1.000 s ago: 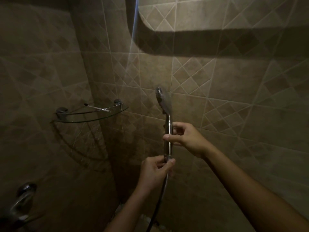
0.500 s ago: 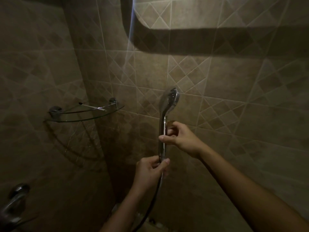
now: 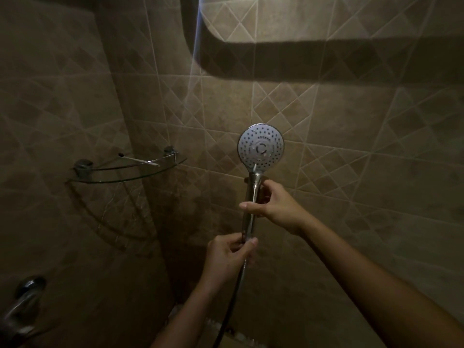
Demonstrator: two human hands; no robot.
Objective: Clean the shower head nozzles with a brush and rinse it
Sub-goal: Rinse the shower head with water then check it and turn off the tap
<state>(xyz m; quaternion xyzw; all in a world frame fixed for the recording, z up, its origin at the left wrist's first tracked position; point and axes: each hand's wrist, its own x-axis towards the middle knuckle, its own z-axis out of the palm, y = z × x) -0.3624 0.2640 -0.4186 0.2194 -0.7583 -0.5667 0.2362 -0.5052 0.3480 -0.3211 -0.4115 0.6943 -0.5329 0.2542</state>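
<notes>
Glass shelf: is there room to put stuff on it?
Yes: the glass shelf looks bare between its two wall brackets. It's crowded on the shower head handle, gripped by left hand and right hand.

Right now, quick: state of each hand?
Left hand: closed, pinching the bottom end of the shower head handle, at the hose.
Right hand: closed, gripping the handle's middle.

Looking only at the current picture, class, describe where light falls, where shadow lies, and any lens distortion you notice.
Head view: dim overall, with a bright patch on the upper tiled wall and a broad shadow band beneath it. In the same view, the shower head catches light, its nozzles sharp. The faucet at lower left is nearly lost in darkness. The wide-angle lens bends tile lines near the edges.
</notes>
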